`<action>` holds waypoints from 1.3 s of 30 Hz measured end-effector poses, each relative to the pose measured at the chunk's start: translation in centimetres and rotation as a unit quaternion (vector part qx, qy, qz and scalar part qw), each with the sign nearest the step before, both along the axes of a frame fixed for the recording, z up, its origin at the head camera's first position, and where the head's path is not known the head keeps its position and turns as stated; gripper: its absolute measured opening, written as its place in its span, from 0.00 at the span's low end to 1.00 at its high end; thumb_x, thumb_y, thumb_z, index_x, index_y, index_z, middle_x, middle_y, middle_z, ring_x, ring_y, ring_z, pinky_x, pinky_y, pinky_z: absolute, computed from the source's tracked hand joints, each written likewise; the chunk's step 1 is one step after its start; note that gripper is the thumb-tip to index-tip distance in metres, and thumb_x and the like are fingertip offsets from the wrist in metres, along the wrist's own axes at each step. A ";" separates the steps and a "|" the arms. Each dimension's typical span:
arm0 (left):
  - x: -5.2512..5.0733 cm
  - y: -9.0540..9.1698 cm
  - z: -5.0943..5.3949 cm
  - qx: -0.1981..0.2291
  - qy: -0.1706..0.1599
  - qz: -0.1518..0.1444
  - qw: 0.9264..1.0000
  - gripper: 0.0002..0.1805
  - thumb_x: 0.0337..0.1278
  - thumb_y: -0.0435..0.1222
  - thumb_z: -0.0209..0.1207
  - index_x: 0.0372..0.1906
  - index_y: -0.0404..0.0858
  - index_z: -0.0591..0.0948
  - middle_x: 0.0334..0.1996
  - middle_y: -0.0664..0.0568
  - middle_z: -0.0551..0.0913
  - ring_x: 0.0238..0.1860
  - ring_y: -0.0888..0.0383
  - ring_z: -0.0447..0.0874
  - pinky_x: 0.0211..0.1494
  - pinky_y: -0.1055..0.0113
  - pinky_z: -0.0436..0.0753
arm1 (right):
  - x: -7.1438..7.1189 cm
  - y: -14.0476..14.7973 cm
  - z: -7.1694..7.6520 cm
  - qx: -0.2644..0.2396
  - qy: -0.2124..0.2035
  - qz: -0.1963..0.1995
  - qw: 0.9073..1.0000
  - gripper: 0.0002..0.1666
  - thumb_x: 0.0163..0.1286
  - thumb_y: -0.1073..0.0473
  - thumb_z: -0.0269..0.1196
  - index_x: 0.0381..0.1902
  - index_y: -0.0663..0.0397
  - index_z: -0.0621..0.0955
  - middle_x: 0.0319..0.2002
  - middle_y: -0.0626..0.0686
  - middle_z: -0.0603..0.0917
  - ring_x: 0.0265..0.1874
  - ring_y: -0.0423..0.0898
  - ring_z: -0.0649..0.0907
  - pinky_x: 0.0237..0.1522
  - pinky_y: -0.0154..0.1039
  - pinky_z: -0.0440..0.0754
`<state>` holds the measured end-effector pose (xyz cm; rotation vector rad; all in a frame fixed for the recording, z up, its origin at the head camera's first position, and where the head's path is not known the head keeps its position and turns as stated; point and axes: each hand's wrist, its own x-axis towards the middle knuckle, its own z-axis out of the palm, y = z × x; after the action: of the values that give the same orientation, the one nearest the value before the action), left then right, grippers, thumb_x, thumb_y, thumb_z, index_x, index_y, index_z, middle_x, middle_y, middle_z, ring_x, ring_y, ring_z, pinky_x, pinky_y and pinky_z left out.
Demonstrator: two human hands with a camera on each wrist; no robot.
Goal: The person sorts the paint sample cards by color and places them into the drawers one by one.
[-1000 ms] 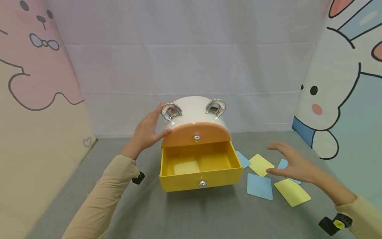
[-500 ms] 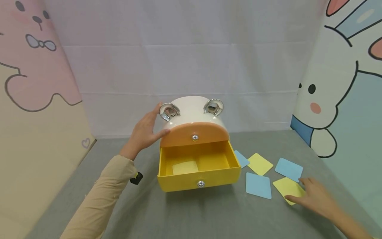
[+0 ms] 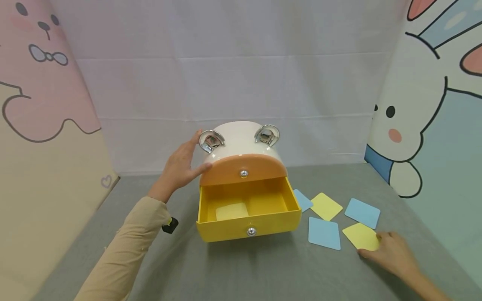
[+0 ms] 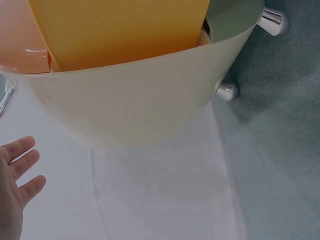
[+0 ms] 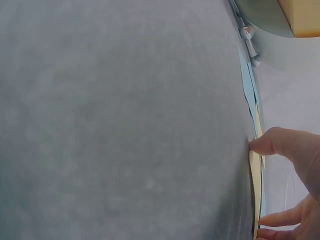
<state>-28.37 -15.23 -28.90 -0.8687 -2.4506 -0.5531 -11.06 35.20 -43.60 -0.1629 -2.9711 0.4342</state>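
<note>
In the middle of the table stands a small drawer cabinet (image 3: 246, 138) with a white domed top, shiny ear-shaped handles and an orange upper drawer (image 3: 242, 169). Its yellow lower drawer (image 3: 248, 228) is pulled out and has a pale yellow card (image 3: 232, 211) inside. My left hand (image 3: 177, 169) rests against the cabinet's left side, thumb by the orange front, fingers fairly straight. At right, my right hand (image 3: 395, 255) has thumb and fingers at opposite edges of a yellow card (image 3: 360, 237), which lies flat on the table; its near end is hidden under the hand.
Left of that card lies a blue card (image 3: 324, 233), and behind it another blue card (image 3: 362, 213). A yellow card (image 3: 326, 206) and a partly hidden blue card (image 3: 303, 200) lie beside the cabinet. A white cloth (image 3: 233, 83) hangs behind the grey table (image 3: 241, 276).
My right hand has moved down and right from above the cards to the near yellow card, its thumb and fingers closing on the edges. The left hand stays at the cabinet; the view shifts slightly.
</note>
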 end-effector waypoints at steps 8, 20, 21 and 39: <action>-0.2 -0.1 -0.1 0.003 0.003 -0.002 1.000 0.50 0.50 0.66 0.49 0.72 0.49 0.43 0.63 0.43 0.65 0.61 0.42 0.64 0.57 0.46 0.67 | 0.4 0.1 0.7 -0.027 -0.039 -0.008 0.999 0.44 0.44 0.41 0.69 0.39 0.82 0.74 0.35 0.73 0.75 0.36 0.64 0.74 0.36 0.56 0.72; -0.1 -0.1 -0.1 0.012 0.001 -0.005 1.000 0.49 0.50 0.63 0.52 0.72 0.50 0.43 0.64 0.43 0.64 0.61 0.43 0.64 0.58 0.46 0.66 | 1.2 -0.9 3.8 -0.042 0.058 0.022 0.997 0.40 0.43 0.45 0.71 0.40 0.78 0.76 0.38 0.73 0.75 0.37 0.65 0.74 0.35 0.57 0.72; -0.1 -0.1 -0.1 0.012 0.002 -0.006 1.000 0.49 0.50 0.63 0.52 0.72 0.50 0.43 0.64 0.44 0.64 0.61 0.43 0.64 0.58 0.46 0.66 | 1.2 -1.1 4.2 -0.041 0.069 0.028 0.996 0.39 0.42 0.46 0.71 0.39 0.77 0.77 0.38 0.72 0.75 0.37 0.65 0.74 0.35 0.57 0.72; 0.0 -0.1 0.0 0.006 0.003 -0.006 1.000 0.49 0.51 0.62 0.52 0.72 0.49 0.43 0.64 0.45 0.64 0.61 0.43 0.64 0.59 0.47 0.66 | -3.3 -7.8 14.2 0.012 0.251 0.250 0.935 0.35 0.32 0.54 0.76 0.41 0.64 0.80 0.40 0.57 0.77 0.37 0.51 0.74 0.34 0.48 0.74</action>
<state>-28.32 -15.29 -28.94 -0.8792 -2.4349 -0.5680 -14.39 27.37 -29.39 0.6265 -2.4726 0.4110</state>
